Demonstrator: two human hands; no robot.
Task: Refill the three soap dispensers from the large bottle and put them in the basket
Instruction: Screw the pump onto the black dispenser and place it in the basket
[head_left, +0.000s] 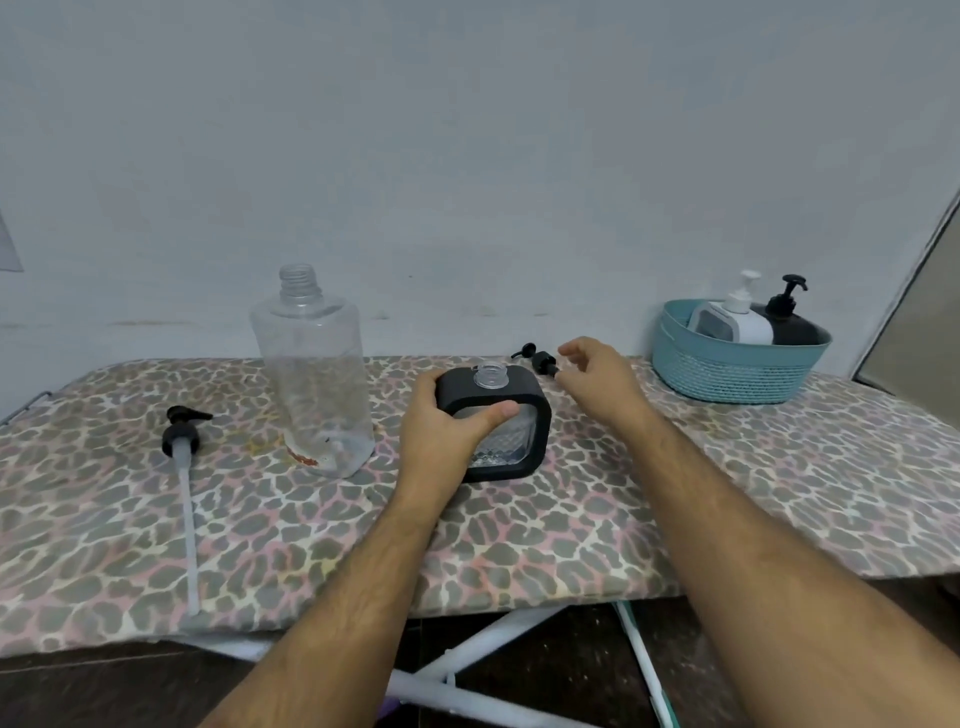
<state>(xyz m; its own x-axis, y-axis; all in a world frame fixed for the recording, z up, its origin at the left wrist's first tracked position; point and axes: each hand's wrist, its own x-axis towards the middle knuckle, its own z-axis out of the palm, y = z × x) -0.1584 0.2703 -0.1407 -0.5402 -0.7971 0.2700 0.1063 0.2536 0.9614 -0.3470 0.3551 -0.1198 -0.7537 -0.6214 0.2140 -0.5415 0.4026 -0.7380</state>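
Head view: left hand (441, 431) gripped square black dispenser (501, 421) — clear bumpy window, open neck pointing up — on spotty cloth table (571, 519). Right hand (597, 376), fingers loosely curled, reached black pump (543, 361); hold unclear. Tall clear big bottle (314, 374) stood upright, capless. Two dispensers (737, 322) in woven blue basket (737, 374).

Three soap dispensers: one square black-framed clear dispenser (498, 421), one white dispenser (730, 325), one black dispenser (792, 325). One large clear plastic bottle (314, 374), two loose black pump heads (182, 434) (537, 358), one teal woven basket (737, 371).
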